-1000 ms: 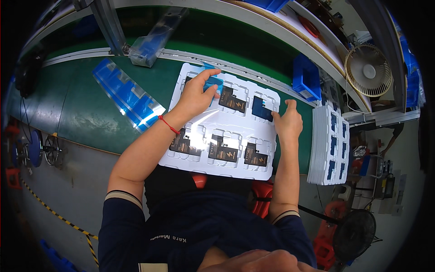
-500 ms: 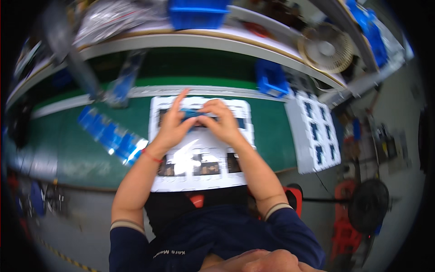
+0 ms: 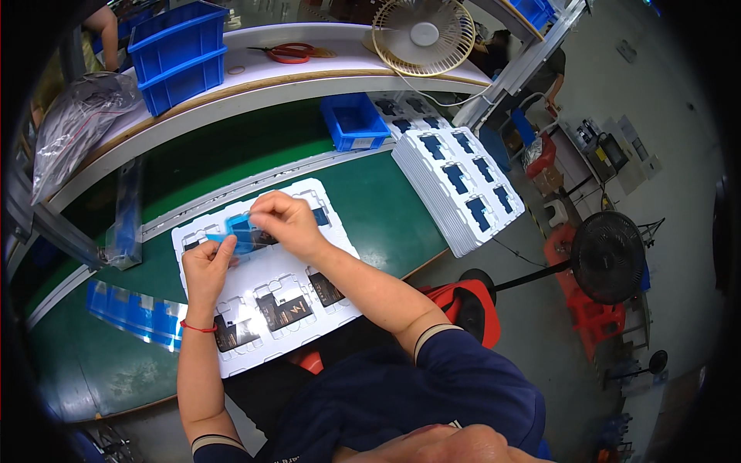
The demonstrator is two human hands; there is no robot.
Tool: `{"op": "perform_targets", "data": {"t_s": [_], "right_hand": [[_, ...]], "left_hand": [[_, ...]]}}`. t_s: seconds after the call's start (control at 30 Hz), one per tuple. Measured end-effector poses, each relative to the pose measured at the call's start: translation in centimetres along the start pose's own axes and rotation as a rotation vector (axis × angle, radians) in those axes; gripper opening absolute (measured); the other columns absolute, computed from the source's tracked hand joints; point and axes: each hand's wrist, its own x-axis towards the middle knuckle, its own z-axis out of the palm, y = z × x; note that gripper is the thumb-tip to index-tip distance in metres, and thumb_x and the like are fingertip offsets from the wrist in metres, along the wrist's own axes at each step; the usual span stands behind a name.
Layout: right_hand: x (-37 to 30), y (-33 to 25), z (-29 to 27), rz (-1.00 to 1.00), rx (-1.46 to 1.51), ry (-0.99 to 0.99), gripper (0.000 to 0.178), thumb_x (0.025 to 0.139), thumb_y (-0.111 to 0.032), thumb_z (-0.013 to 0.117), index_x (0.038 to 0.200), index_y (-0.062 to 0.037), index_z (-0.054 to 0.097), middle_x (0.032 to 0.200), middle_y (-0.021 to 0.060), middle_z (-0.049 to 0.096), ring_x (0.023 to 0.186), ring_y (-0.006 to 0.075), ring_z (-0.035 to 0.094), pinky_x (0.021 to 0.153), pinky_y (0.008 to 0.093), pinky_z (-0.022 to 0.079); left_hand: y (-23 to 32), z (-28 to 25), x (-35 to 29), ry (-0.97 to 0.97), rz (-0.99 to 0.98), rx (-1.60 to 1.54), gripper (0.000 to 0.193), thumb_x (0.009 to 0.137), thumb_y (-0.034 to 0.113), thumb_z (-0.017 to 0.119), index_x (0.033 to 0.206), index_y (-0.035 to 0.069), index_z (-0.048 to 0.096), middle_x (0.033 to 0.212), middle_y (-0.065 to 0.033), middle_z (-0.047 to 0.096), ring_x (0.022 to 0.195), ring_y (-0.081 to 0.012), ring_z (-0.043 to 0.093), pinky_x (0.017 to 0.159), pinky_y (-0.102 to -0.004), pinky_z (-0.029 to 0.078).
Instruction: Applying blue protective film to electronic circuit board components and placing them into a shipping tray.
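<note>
Head view, looking down from above the person's shoulders: a white moulded tray [image 3: 266, 289] lies on a green desk [image 3: 378, 208], just in front of the seated person. Small dark parts sit in several of its pockets. Both hands meet over the far half of the tray. The left hand [image 3: 204, 266] pinches the left end of a blue film strip [image 3: 243, 235]; the right hand [image 3: 285, 220] is closed on its right end from above, fingers curled tight. The strip is held just above the tray, between the two hands.

It looks like the film is being peeled or placed over a part in a far pocket. The next move seems to call for a steady pull with both pinches kept firm.

Both forearms come in from the near edge, the left nearly straight, the right bent across. More blue film [image 3: 135, 316] lies left; a stack of white trays [image 3: 459, 181] stands right.
</note>
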Motion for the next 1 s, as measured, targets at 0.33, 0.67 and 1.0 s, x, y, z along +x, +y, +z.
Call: {"op": "perform_targets", "data": {"t_s": [0.33,0.67,1.0], "right_hand": [[0.3,-2.1,-1.4,0.211,0.525,0.056,0.052,0.081,0.005,0.061,0.125,-0.0112,0.038,0.084,0.0062,0.057,0.068,0.0151,0.061,0.065,0.0285,0.053],[-0.2,-1.1,0.2,0.317,0.153,-0.123,0.043,0.079,0.001,0.067,0.119,-0.0028,0.050,0.075,0.0037,0.063,0.060,0.0076,0.058,0.053,0.0199,0.046],[0.1,-0.9,-1.7,0.613,0.044,0.129,0.010,0.082,-0.007,0.068,0.084,-0.0016,0.059,0.061,0.0033,0.058,0.047,0.0091,0.053,0.042,0.0207,0.043]], "left_hand": [[1.3,0.3,-0.3,0.130,0.137,0.189,0.029,0.087,0.022,0.065,0.076,-0.005,0.068,0.065,-0.0100,0.065,0.059,-0.0138,0.059,0.054,-0.0243,0.042],[0.4,-0.4,-0.4,0.050,0.185,0.164,0.018,0.080,0.013,0.070,0.076,-0.004,0.065,0.066,-0.0099,0.063,0.056,-0.0153,0.055,0.051,-0.0291,0.041],[-0.9,-1.1,1.0,0.161,0.109,-0.006,0.015,0.084,0.008,0.065,0.096,-0.001,0.069,0.080,-0.0061,0.068,0.063,-0.0094,0.062,0.054,-0.0210,0.047]]}}
